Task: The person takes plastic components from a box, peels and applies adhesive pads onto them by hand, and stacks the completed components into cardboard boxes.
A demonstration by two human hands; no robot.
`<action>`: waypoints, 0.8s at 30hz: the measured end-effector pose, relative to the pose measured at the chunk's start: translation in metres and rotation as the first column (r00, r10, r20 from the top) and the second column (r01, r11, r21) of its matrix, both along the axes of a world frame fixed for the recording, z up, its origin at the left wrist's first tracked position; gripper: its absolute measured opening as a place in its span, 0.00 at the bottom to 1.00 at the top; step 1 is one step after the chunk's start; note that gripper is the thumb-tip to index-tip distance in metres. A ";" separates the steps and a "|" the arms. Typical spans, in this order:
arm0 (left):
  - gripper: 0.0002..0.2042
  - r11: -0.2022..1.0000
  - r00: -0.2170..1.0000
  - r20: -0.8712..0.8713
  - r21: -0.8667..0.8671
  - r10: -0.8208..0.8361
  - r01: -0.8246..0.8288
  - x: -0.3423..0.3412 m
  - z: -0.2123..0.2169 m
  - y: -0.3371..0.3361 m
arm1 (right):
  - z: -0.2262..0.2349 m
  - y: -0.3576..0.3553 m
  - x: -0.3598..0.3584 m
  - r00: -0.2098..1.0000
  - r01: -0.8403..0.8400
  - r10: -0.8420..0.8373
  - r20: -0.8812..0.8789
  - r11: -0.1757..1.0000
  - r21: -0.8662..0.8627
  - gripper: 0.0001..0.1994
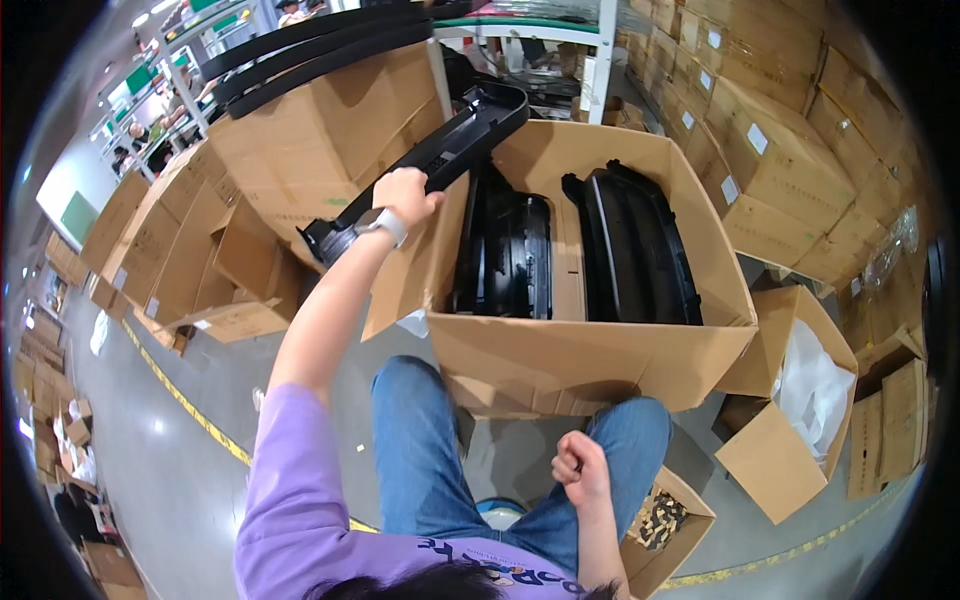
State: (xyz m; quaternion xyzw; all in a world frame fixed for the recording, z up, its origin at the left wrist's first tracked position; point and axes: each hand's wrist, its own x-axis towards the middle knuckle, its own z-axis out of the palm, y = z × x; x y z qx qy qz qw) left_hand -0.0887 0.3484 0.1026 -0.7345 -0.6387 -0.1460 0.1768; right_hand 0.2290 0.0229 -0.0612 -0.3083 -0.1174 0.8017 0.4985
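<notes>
My left hand (405, 200), with a pale watch on the wrist, grips a long black plastic trough-shaped panel (455, 140). The panel slants over the left side of a large open cardboard box (590, 360). Inside that box, black moulded panels (640, 245) stand on the right and more black panels (510, 255) on the left, with a strip of cardboard between the groups. Above my right thigh, my right hand (580, 470) is curled closed; whatever is in it, if anything, is hidden. A small box of black and tan pieces (662, 518) sits beside it.
Long black curved strips (320, 60) lie on a tall carton (320, 130) at the far left. Stacked cartons (770, 140) line the right. An open box with white plastic wrap (815, 380) stands at right. Yellow tape (190, 405) marks the grey floor.
</notes>
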 end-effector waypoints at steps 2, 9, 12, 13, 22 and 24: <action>0.18 0.999 0.999 -0.009 -0.010 0.041 -0.042 0.010 -0.008 0.052 | -0.005 0.003 -0.006 0.990 -0.025 0.024 0.139 1.000 0.003 0.08; 0.19 0.998 0.993 -0.111 -0.056 0.036 -0.042 0.052 -0.030 0.150 | -0.013 0.013 -0.023 0.917 -0.157 0.153 0.368 0.987 -0.020 0.09; 0.21 1.000 0.979 -0.202 0.019 0.003 0.001 0.050 -0.030 0.170 | -0.019 0.020 -0.027 0.887 -0.239 0.247 0.389 0.968 -0.070 0.09; 0.21 0.999 0.979 -0.201 0.036 0.027 -0.020 0.052 -0.027 0.175 | -0.024 0.023 -0.028 0.874 -0.241 0.238 0.424 0.969 -0.048 0.09; 0.19 0.907 0.905 0.408 -0.322 -0.124 0.269 0.133 -0.102 0.128 | -0.023 0.041 -0.028 0.977 -0.077 0.103 0.185 0.987 -0.142 0.07; 0.25 0.659 0.669 0.743 -0.498 -0.010 0.563 0.141 -0.175 0.132 | -0.022 0.043 -0.034 0.992 -0.073 0.091 0.093 0.981 -0.177 0.09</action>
